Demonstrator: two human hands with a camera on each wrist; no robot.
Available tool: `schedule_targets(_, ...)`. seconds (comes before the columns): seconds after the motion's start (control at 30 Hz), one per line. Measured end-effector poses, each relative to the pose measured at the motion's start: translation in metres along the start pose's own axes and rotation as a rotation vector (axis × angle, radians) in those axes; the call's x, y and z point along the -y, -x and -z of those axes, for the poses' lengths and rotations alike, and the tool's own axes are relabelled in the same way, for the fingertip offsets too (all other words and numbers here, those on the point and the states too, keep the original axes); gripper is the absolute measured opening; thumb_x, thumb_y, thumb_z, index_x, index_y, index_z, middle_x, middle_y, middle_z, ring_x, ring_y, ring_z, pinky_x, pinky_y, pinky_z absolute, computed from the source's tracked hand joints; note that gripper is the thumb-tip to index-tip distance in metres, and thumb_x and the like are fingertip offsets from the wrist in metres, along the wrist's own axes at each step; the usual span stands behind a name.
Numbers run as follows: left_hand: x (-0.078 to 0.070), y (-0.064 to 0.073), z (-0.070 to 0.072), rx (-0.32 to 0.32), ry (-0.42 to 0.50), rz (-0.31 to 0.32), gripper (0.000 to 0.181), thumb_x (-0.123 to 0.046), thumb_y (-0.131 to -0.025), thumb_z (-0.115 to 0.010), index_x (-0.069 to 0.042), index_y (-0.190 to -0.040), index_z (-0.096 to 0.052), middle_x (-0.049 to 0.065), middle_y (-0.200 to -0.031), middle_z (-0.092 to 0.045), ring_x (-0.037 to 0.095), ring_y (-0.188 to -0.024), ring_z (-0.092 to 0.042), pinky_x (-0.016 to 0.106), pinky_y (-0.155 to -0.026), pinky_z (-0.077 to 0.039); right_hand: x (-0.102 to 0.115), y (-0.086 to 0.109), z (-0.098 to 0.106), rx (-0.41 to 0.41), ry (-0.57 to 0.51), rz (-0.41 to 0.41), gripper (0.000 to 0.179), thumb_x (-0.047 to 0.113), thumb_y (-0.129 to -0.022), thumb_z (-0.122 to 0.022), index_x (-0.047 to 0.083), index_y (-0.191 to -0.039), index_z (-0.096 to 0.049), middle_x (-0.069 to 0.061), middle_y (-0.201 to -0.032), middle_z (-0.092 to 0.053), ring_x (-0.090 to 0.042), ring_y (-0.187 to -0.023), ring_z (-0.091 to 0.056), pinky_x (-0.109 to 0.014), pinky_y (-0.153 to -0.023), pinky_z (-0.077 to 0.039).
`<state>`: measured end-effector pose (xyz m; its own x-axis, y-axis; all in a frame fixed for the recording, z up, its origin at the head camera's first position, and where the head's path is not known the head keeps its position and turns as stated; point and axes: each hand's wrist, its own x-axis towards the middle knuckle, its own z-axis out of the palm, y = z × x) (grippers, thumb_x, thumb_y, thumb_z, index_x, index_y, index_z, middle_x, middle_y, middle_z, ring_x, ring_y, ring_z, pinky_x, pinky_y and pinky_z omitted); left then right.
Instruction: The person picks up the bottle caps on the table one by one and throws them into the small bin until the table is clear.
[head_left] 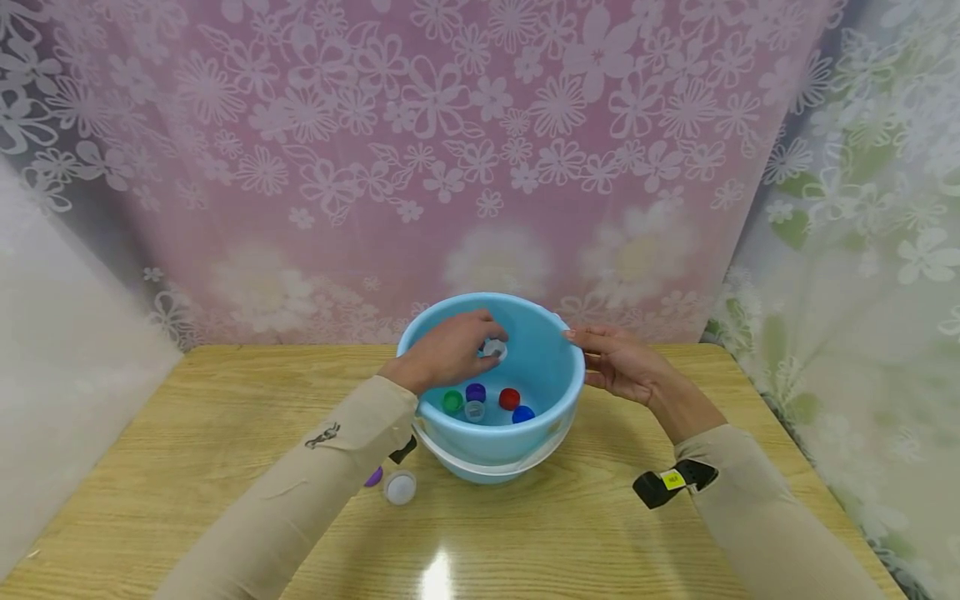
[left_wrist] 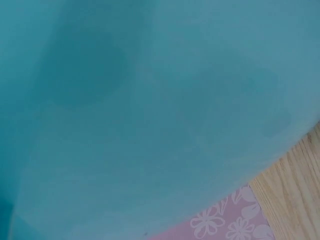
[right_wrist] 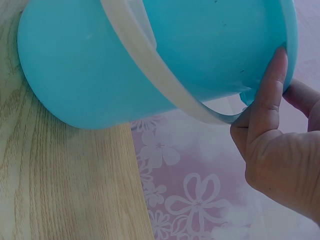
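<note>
A light blue bucket (head_left: 491, 450) stands on the table, its mouth leaning toward the camera. My left hand (head_left: 453, 346) reaches in over the rim and pinches a clear round cap (head_left: 495, 350) between thumb and fingers. Lower in the bucket lie a green cap (head_left: 452, 402), a purple cap (head_left: 476, 392), a clear cap (head_left: 475, 411), a red cap (head_left: 509, 399) and a blue cap (head_left: 522, 414). On the bucket's right side my right hand (head_left: 622, 362) grips the rim, fingers against the outer wall. Only the bucket's blue wall (left_wrist: 165, 115) fills most of the left wrist view; the hand is hidden there.
A white-topped clear cap (head_left: 401, 487) lies on the wooden table (head_left: 570, 533) left of the bucket, beside a purple cap (head_left: 374, 477) partly covered by the left sleeve. The white handle (right_wrist: 150, 65) hangs down along the bucket. Behind the table hangs a pink floral curtain (head_left: 450, 167).
</note>
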<state>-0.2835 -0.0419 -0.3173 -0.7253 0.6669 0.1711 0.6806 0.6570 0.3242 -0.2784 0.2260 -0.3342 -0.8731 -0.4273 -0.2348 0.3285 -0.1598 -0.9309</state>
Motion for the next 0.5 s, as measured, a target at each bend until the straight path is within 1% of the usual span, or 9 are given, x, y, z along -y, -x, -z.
schedule_targets(0.3, -0.0006, 0.0007, 0.0001, 0.012, -0.003, 0.0, 0.03, -0.017, -0.092, -0.065, -0.008, -0.121, -0.064, 0.004, -0.115, -0.059, 0.015, -0.1, -0.057, 0.026, -0.086, -0.048, -0.0006, 0.0004, 0.0001, -0.008, -0.002, 0.003, 0.021, 0.02, -0.097, -0.059, 0.004, -0.109, -0.062, -0.011, -0.102, -0.062, -0.022, -0.087, -0.068, -0.031, -0.073, -0.057)
schedule_targets(0.4, -0.0009, 0.0003, 0.0, 0.023, -0.013, 0.016, 0.032, -0.017, -0.092, -0.065, -0.008, -0.122, -0.063, 0.004, -0.117, -0.059, 0.015, -0.102, -0.057, 0.027, -0.089, -0.048, -0.0006, 0.0005, 0.0001, -0.008, -0.009, 0.005, 0.02, 0.019, -0.097, -0.059, 0.003, -0.109, -0.062, -0.011, -0.102, -0.062, -0.022, -0.087, -0.068, -0.031, -0.073, -0.057)
schedule_targets(0.5, -0.0013, -0.0009, 0.0002, 0.035, -0.026, 0.052, 0.034, -0.017, -0.092, -0.065, -0.008, -0.125, -0.062, 0.005, -0.12, -0.059, 0.016, -0.107, -0.056, 0.03, -0.093, -0.047, -0.0004, 0.001, 0.0002, -0.005, -0.014, 0.006, 0.02, 0.019, -0.097, -0.058, 0.004, -0.109, -0.062, -0.011, -0.102, -0.062, -0.022, -0.087, -0.068, -0.031, -0.073, -0.057)
